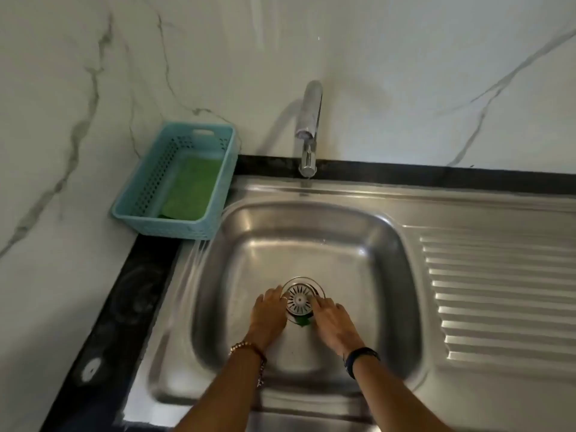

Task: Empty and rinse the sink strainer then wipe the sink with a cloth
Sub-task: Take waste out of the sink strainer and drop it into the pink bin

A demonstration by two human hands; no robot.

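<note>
Two hands at sink [218, 307] drain | left hand [270, 310], right hand [332, 319] fingertips pinching strainer [298, 300] rim from both sides | green scrap [301, 321] just near | blue basket [174, 179] far left

Both forearms reach forward and down from the lower edge of the view, converging toward each other. The left hand [268, 310] lies palm down, fingers spread and slightly curled, fingertips pointing forward and inward. The right hand [333, 322] mirrors it, palm down with fingers extended inward. A beaded bracelet circles the left wrist; a dark band circles the right wrist.
</note>
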